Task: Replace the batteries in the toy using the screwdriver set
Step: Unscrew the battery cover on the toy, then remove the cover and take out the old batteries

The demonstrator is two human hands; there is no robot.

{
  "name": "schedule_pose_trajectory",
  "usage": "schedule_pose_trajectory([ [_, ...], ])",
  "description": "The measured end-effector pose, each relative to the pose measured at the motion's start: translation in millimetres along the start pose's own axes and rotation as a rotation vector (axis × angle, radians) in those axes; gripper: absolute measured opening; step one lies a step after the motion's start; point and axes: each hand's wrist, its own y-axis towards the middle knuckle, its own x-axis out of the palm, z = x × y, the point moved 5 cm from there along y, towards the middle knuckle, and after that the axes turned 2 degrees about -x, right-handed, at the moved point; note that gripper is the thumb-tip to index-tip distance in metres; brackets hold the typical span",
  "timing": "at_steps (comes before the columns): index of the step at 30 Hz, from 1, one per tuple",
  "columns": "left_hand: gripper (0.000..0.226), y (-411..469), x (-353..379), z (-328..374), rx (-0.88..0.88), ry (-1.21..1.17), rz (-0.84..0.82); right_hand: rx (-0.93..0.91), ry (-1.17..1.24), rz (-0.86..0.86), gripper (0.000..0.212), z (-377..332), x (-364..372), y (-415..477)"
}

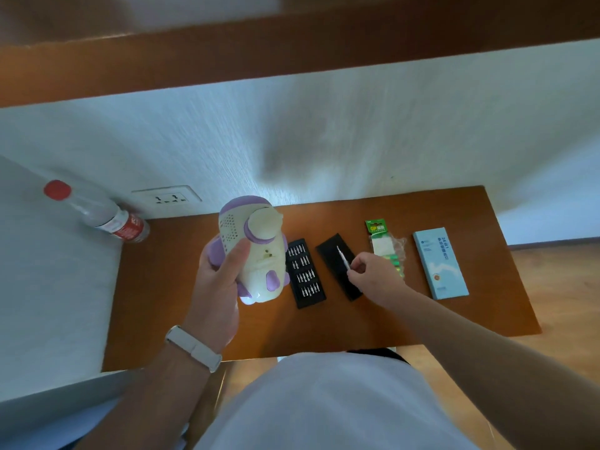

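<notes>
My left hand (218, 287) grips a cream and purple toy (256, 248) and holds it up above the wooden table (181, 306), its underside turned toward me. To its right my right hand (373, 271) pinches a thin silver screwdriver (342, 258), tip pointing away, over a black lid (337, 271). Between toy and lid lies the black bit tray (305, 274) with rows of small bits. A green pack of batteries (384, 245) lies further right.
A light blue box (440, 263) lies at the table's right side. A plastic bottle with a red cap (100, 216) leans in the back left corner by a wall socket (167, 198). White walls close the left and back.
</notes>
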Motion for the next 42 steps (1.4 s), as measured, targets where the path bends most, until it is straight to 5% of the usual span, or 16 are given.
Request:
schedule_pose_trajectory([
  [8,0.072,-0.7,2.0,-4.9,-0.040,-0.008,0.026,-0.025,-0.261,-0.016,0.013,-7.5,16.6,17.6],
  [23,0.071,-2.4,10.6,-7.3,-0.019,0.009,0.019,-0.102,-0.256,0.044,0.019,-9.4,14.8,11.1],
  [35,0.069,-11.4,20.5,5.7,0.131,0.007,-0.048,-0.290,0.293,0.049,0.009,-109.8,-63.2,-71.5],
  [42,0.073,-19.9,19.8,14.2,0.212,0.016,-0.081,-0.265,0.853,-0.312,0.053,-152.9,-51.3,-92.9],
])
